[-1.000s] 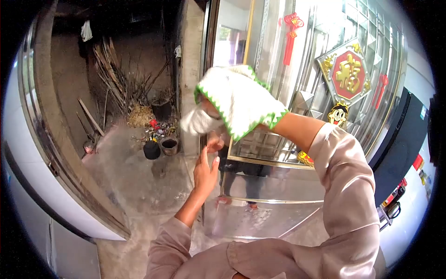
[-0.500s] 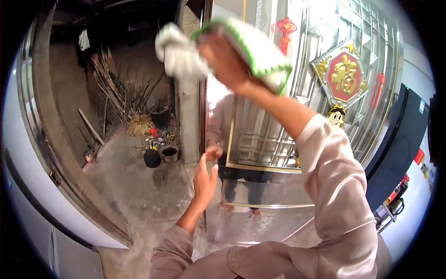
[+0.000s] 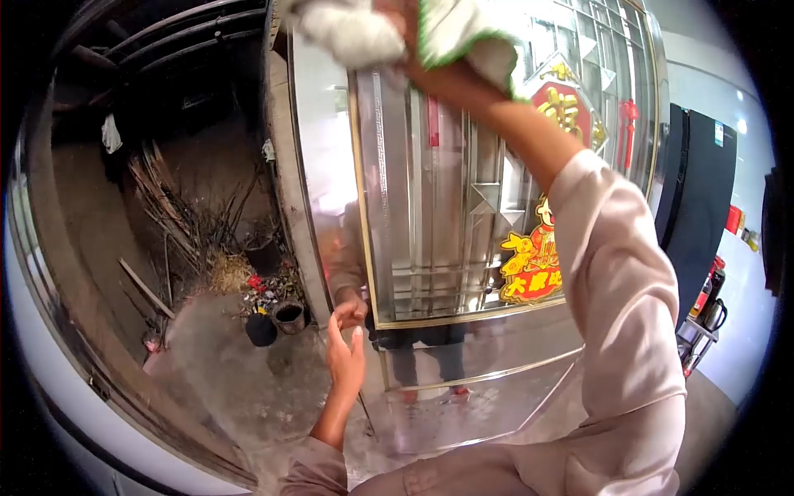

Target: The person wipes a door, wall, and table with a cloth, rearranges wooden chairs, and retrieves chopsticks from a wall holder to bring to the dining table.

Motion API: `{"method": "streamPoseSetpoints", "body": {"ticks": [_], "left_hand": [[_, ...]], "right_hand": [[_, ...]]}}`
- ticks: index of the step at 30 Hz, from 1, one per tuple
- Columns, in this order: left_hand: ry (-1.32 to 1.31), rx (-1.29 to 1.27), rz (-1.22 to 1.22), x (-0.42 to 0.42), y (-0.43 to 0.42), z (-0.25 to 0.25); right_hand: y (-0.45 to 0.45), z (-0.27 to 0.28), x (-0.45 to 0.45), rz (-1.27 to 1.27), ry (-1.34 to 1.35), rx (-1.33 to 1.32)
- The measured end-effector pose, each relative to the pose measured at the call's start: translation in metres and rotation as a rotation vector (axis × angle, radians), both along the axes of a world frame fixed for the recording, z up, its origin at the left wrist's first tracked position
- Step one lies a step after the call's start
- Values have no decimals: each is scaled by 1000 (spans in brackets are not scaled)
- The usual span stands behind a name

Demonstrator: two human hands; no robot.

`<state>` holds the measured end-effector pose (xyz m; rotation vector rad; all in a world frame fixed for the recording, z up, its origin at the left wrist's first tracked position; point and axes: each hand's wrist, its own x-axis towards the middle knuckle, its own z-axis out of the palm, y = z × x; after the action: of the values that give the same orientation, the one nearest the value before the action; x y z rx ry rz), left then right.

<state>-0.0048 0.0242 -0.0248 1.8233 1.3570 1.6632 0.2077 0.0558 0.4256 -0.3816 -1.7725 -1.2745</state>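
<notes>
At the top of the head view, my right hand [image 3: 411, 41] grips a white cloth with a green edge [image 3: 463, 29], bunched on both sides of the fingers. It is raised against the upper part of a shiny metal door [image 3: 438, 207]; exactly where the cloth touches is hard to see. Lower down, my left hand [image 3: 345, 364] is upright by the door's left edge, fingers stretched out and holding nothing. Its reflection shows in the polished metal, and I cannot tell whether the fingertips touch the door.
Left of the door, a dim room holds a bundle of sticks [image 3: 178, 207], a black bucket [image 3: 260, 329] and a grey pot [image 3: 289, 317]. A gold-and-red sticker [image 3: 533, 264] is on the door panel. At the right stand a dark fridge [image 3: 699, 190] and a kettle [image 3: 714, 316].
My right hand has carried the cloth up toward the top of view. The view has shifted, showing more of the door's lower sticker. My left hand appears slightly lower, still with fingers extended.
</notes>
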Motion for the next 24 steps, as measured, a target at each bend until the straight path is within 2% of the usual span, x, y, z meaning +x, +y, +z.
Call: {"method": "streamPoseSetpoints", "body": {"ticks": [1, 3, 4, 5, 6, 7, 9, 11, 12, 13, 14, 15, 16, 17, 19, 22, 23, 24], "left_hand": [[-16, -4, -3, 2, -2, 1], [-46, -10, -8, 5, -4, 4], [-42, -27, 9, 6, -5, 4], [-38, -44, 27, 8, -7, 3], [-35, -61, 47, 9, -8, 3], [-27, -59, 66, 9, -8, 0], [-11, -51, 100, 13, -5, -4], [-43, 7, 30, 14, -6, -1], [-53, 37, -9, 15, -6, 2], [-52, 33, -38, 17, -11, 8], [-52, 31, -65, 19, -17, 15], [-60, 21, -90, 22, -24, 17], [-38, -101, 77, 24, -22, 4], [-3, -90, 95, 24, -18, -2], [12, 48, 93, 25, -14, -7], [-99, 152, 45, 35, -32, 38], [-152, 172, 13, 41, -35, 49], [-58, 209, 126, 37, -15, 37]], "right_hand": [[13, 17, 12, -22, 15, 75], [-4, 17, 18, -14, 233, 39], [-15, 7, 14, -86, 270, 173], [29, 9, 13, 203, 305, 250], [18, -9, 11, 61, 306, 179], [0, -40, 7, -82, 309, 104], [-11, -101, 4, -17, 212, -150], [-21, -166, 9, 55, 74, -338], [-21, -204, 11, 104, 64, -469], [-19, -247, 15, 32, 43, -538], [-21, -285, 18, 136, 66, -668], [-64, -286, 23, -34, -5, -527], [-74, -294, 28, 58, 82, -672], [-84, -302, 33, 159, 180, -804], [-88, -300, 54, 163, 91, -1091], [-83, -271, 80, 298, 189, -1084], [-80, -251, 91, 253, 152, -993], [-78, -230, 102, 206, 120, -899]]}}
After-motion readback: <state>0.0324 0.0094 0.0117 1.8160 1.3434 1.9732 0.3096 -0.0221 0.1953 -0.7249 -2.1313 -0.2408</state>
